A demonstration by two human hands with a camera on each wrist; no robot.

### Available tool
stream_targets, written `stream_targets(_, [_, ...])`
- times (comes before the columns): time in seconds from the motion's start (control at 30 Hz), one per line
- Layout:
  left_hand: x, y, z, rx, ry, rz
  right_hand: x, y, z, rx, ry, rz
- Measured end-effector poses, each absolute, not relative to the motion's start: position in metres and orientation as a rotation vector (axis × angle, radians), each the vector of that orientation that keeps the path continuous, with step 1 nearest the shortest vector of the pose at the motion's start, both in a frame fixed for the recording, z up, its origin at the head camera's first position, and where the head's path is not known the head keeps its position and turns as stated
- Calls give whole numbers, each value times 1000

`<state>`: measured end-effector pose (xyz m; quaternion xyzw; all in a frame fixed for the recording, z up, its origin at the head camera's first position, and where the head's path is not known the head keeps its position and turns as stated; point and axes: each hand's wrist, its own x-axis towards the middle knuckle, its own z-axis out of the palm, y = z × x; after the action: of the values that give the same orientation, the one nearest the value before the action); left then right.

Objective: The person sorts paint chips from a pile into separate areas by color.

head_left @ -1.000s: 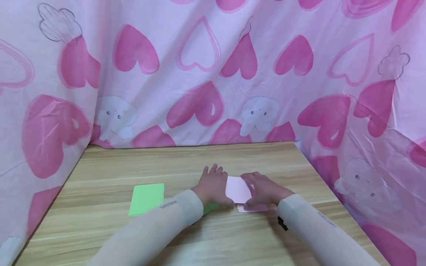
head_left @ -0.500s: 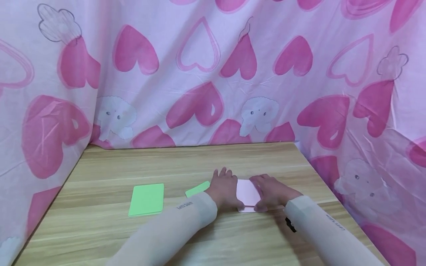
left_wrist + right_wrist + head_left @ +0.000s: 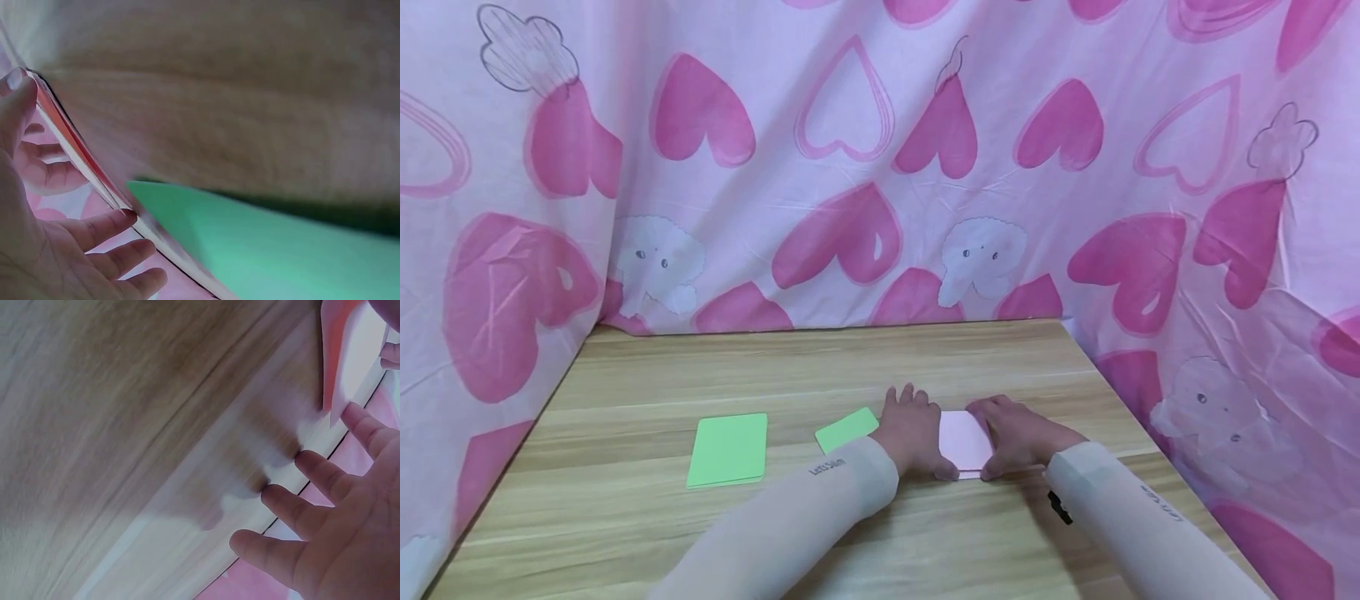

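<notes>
In the head view a pale pink rounded-corner card (image 3: pixel 964 437) lies over another pink card (image 3: pixel 970 476), whose near edge shows as a thin strip. My left hand (image 3: pixel 914 433) holds the upper card at its left side, thumb near and forefinger far. At the right side my right hand (image 3: pixel 1018 431) grips it likewise. The left wrist view shows the cards edge-on (image 3: pixel 74 144), a reddish layer between pale ones, with the thumb and forefinger at their ends. In the right wrist view a forefinger touches the corner of the pink card (image 3: pixel 350 369); the other fingers spread onto the table.
A green card (image 3: pixel 847 429) lies askew just left of my left hand, partly behind the wrist. Further left sits a stack of green cards (image 3: pixel 727 450). The wooden table (image 3: pixel 820 367) ends at a pink heart-patterned cloth (image 3: pixel 850 242) at the back and sides.
Both hands have moved right and slightly nearer with the upper pink card, which now covers most of the lower one. The small green card has come out from behind my left hand.
</notes>
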<state>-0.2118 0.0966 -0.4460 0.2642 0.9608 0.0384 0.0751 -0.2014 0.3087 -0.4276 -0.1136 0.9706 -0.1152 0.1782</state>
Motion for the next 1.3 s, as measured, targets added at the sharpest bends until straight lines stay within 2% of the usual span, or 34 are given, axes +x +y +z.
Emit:
stream_targets(0.7, [-203,88,-442,795,2870,102,-198,306,-427,-272,2721,-329])
stream_targets(0.87, [-208,62,-425,788,2899,208,-199,300,-426,-267,2727,-271])
stream_targets(1.0, [-214,29,-414,688,2905,264,-203,288,-422,-296,2724,-248])
stream_targets(1.3, [-215,-23,-414,509,2921,226,-216,245,-408,-485,2704,-293])
